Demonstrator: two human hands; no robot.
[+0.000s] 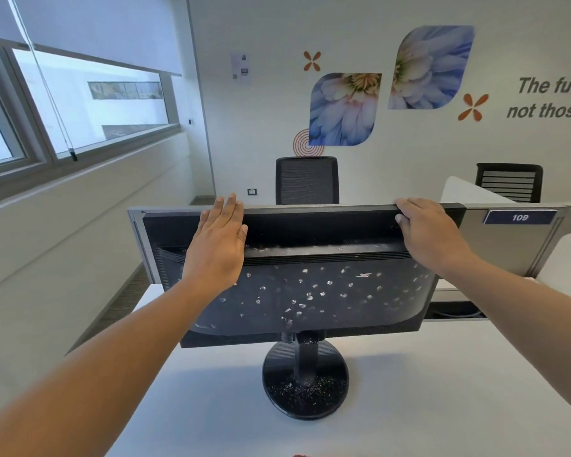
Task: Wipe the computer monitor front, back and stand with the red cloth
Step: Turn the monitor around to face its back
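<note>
The black computer monitor [310,291] stands on the white desk with its back toward me, dotted with white specks. Its round stand base [305,390] and neck are also speckled. My left hand [216,245] lies flat against the upper left of the monitor's back, fingers straight and reaching the top edge. My right hand [432,235] grips the top edge near the right corner, fingers curled over it. Only a thin sliver of the red cloth [299,455] shows at the bottom edge of the view, in neither hand.
The white desk [442,390] runs up to a grey partition with a label reading 109 [519,218]. A cable slot [455,311] sits behind the monitor on the right. Two black office chairs [306,181] [508,183] stand beyond the partition. Windows line the left wall.
</note>
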